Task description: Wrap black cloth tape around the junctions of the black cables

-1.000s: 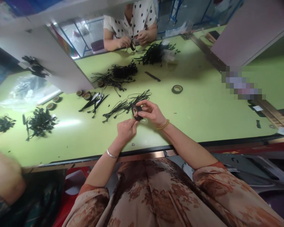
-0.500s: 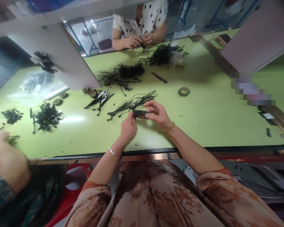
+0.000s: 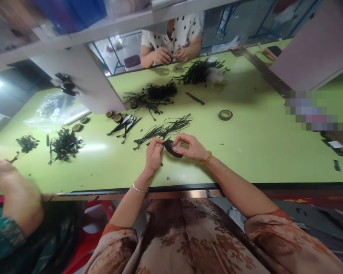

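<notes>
Slightly right of centre, my right hand [image 3: 190,147] grips a roll of black tape [image 3: 173,150], thumb and fingers closed on its side. My left hand [image 3: 154,153] is closed in a pinch at the roll's left edge, where tape meets the fingertips. A small dark end, apparently of a black cable [image 3: 161,164], pokes out below the left fingers; the rest is hidden. Just beyond both hands lies a loose bunch of thin black cables [image 3: 162,131] on the green table [image 3: 263,152].
Another tape roll [image 3: 225,114] lies to the right, and a dark flat strip [image 3: 194,98] farther back. More cable piles [image 3: 65,144] and small tape rolls [image 3: 77,127] are on the left. A co-worker's hand [image 3: 0,169] is at far left; another person [image 3: 171,42] works opposite.
The tape roll has tilted from nearly level, its right side dropping and its face turning. My hands have come slightly nearer me, and a dark end now shows below the left one.
</notes>
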Motion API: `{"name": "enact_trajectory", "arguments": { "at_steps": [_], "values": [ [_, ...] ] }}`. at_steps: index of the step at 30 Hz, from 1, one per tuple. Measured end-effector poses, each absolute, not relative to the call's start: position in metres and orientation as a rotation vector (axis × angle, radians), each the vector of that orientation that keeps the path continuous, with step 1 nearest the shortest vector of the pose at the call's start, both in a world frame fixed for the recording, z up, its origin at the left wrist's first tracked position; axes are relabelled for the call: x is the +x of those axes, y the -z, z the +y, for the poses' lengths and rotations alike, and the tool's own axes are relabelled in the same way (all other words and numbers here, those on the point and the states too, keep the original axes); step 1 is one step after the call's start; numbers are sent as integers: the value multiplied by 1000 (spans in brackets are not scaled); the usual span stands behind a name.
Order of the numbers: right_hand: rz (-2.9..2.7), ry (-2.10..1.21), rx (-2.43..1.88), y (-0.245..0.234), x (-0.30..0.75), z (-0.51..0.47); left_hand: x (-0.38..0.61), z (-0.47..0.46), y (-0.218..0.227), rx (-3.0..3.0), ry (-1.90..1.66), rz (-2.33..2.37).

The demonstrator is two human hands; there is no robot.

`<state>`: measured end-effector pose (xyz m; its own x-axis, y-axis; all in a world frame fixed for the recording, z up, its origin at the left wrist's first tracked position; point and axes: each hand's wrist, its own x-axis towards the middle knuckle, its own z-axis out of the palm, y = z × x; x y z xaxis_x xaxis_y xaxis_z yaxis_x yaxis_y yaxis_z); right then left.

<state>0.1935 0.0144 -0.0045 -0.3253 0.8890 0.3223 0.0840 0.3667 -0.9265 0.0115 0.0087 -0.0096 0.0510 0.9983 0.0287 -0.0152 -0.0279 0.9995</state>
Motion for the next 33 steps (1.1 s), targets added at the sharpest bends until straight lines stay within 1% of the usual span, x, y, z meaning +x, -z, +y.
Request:
{"name": "enact_trajectory", "arguments": {
  "at_steps": [3, 9, 13, 16, 22, 27, 29, 33],
  "values": [
    [-1733, -1037, -899, 6, 190, 14, 14, 10, 8, 1055, -1172, 1058],
    [-1769, -1014, -909, 1, 186, 12, 17, 12, 10, 970, -1279, 1003],
    [-1627, -1121, -1047, 3, 183, 12, 17, 10, 15, 1153, -1266, 1023],
    [-1622, -1148, -1091, 7, 182, 12, 14, 10, 19, 1363, -1259, 1056],
    [-1661, -980, -989, 8, 185, 16, 8, 12, 21, 1732, -1258, 1153],
    [-1698, -1016, -849, 6, 191, 18, 10, 9, 17, 1852, -1190, 1148],
    [-1770, -940, -835, 3, 194, 18, 10, 8, 15, 1842, -1171, 1148],
    [-1905, -633, -865, -2, 198, 17, 10, 6, 13, 1834, -1094, 1172]
  ]
}}
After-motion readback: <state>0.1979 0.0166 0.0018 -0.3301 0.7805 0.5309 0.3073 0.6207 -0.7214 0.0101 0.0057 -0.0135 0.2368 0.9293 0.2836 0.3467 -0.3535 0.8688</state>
